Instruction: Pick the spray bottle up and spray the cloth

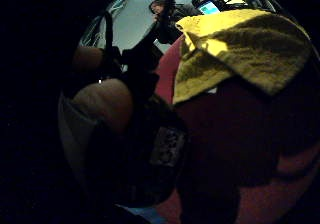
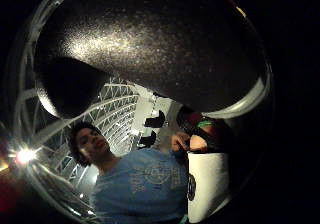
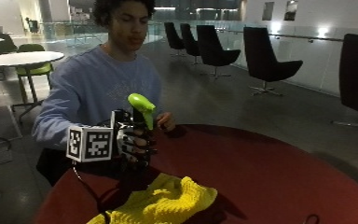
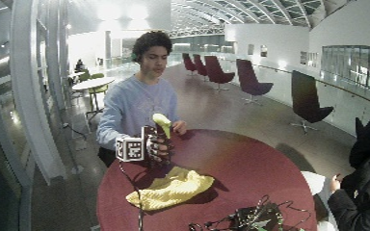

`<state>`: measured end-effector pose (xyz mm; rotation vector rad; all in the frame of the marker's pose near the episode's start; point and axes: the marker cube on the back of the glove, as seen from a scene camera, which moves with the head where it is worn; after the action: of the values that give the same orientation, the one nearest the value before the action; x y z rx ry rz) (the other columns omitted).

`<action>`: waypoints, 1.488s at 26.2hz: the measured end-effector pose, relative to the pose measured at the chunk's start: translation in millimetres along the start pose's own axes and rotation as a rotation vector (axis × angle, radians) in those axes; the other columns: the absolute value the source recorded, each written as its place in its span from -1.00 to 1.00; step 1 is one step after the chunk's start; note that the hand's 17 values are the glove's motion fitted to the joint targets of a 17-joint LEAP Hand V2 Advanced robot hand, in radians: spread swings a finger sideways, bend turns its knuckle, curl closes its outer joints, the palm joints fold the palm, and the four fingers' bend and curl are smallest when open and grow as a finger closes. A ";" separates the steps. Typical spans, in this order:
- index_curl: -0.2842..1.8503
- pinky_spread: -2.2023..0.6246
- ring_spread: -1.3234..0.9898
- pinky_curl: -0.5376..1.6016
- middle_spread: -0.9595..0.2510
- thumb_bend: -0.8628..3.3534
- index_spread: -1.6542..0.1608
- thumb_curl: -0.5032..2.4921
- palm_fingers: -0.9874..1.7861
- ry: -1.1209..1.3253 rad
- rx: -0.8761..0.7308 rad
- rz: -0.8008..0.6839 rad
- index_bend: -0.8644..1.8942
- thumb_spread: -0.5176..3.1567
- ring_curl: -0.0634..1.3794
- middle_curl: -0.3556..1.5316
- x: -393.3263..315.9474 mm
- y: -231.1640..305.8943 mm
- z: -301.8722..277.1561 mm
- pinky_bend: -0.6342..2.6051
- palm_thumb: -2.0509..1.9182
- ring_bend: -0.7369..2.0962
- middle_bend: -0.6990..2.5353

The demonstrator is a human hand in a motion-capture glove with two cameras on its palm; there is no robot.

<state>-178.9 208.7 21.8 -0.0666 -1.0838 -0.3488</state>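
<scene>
In the outside view my gloved right hand (image 3: 134,142) grips a spray bottle (image 3: 141,106) by the neck and holds it upright. The bottle has a bright green head and a dark body. It stands just over the table's edge nearest the person. A crumpled yellow cloth (image 3: 157,203) lies on the red round table (image 3: 259,177), right beside and below the bottle. The wide outside view shows the same hand (image 4: 156,147), bottle (image 4: 161,122) and cloth (image 4: 170,188). The little finger side palm view shows the cloth (image 1: 240,49) on the red tabletop. The bottle's dark surface (image 2: 150,44) fills the thumb side palm view.
The person's bare left hand (image 3: 165,122) rests at the table's rim behind the bottle. A tangle of cables and a small device (image 4: 249,219) lies on the table past the cloth. Dark chairs (image 3: 266,60) stand well behind the table.
</scene>
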 end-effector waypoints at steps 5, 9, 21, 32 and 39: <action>-0.34 0.78 0.16 -0.28 0.45 -0.56 0.59 -0.33 0.44 -0.013 -0.046 0.123 -0.26 -0.29 -0.40 -0.16 -6.0 -2.6 -22.5 -0.50 0.51 -0.14 -0.37; -0.34 0.78 0.16 -0.27 0.45 -0.57 0.59 -0.32 0.45 -0.056 -0.067 0.220 -0.26 -0.30 -0.40 -0.16 -6.9 -5.6 -33.2 -0.50 0.51 -0.14 -0.39; -0.34 0.78 0.16 -0.26 0.47 -0.60 0.61 -0.28 0.45 -0.143 -0.192 0.494 -0.27 -0.32 -0.39 -0.13 -0.3 -7.8 -36.5 -0.50 0.53 -0.16 -0.39; -0.34 0.78 0.17 -0.24 0.49 -0.60 0.62 -0.27 0.45 -0.119 -0.240 0.599 -0.28 -0.31 -0.39 -0.12 13.0 2.6 -33.7 -0.50 0.52 -0.17 -0.40; -0.35 0.78 0.17 -0.23 0.49 -0.60 0.62 -0.26 0.46 -0.111 -0.253 0.628 -0.28 -0.30 -0.39 -0.12 14.4 3.0 -31.5 -0.49 0.52 -0.17 -0.40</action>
<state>-145.0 201.1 19.9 -0.6425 -1.0652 0.0891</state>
